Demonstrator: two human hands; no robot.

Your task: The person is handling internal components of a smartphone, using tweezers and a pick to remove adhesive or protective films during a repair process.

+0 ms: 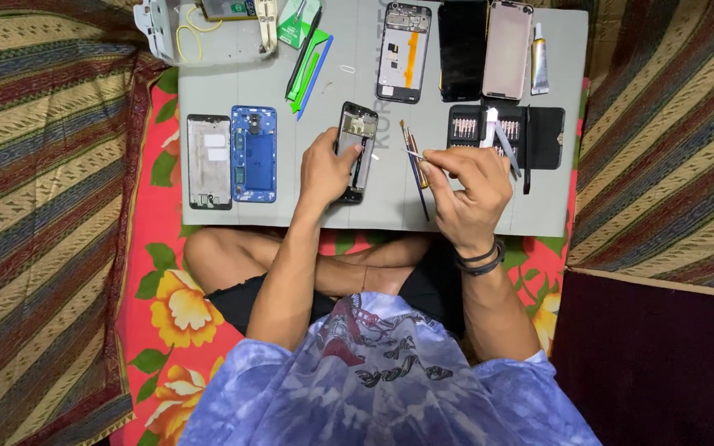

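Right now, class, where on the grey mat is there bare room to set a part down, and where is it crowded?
Bare: the grey mat between the cable clutter and the white frame, and the near edge under the blue phone back. Crowded: the far right row of phones above the bit case, and the middle around both hands.

Black rectangular screen panel at mat's far edge; green packet far left.

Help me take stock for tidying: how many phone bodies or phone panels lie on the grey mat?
6. White frame and blue body at left; opened phone under the left hand; opened phone, black panel, pink panel along the top.
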